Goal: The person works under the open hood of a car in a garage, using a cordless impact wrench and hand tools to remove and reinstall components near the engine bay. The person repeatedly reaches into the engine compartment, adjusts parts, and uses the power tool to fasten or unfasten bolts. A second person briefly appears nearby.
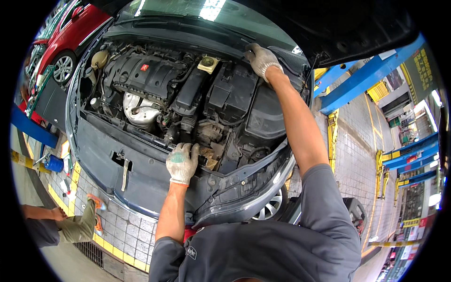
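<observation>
- The engine bay (117, 126) of the dark car lies open under the raised hood (352, 33), and it holds the engine, covered on top by a black plastic cover (162, 75).
- At the bay's back left corner sits a rounded yellowish tank (99, 59); its contents cannot be told.
- Right of the engine stands a small pale yellow tank (207, 64) with a dark round cap on, hiding what is inside.
- Farther right is a black box (230, 94), its top covered, so its inside is out of sight.
- On the floor at the left stands a blue bucket (54, 163); what it holds is too small to tell.
- The left hand (182, 162), in a pale knitted glove, is at the bay's front edge, palm down, fingers partly bent and pointing toward the engine; whether it grips anything cannot be told.
- The engine lies ahead of this hand and to its left; a ragged brown piece (211, 162) lies just right of its fingers.
- The right hand (263, 61), gloved alike, is at the bay's back right corner near the windshield (225, 26), fingers bent; its hold cannot be told. The black box lies just left of it, toward the front.
</observation>
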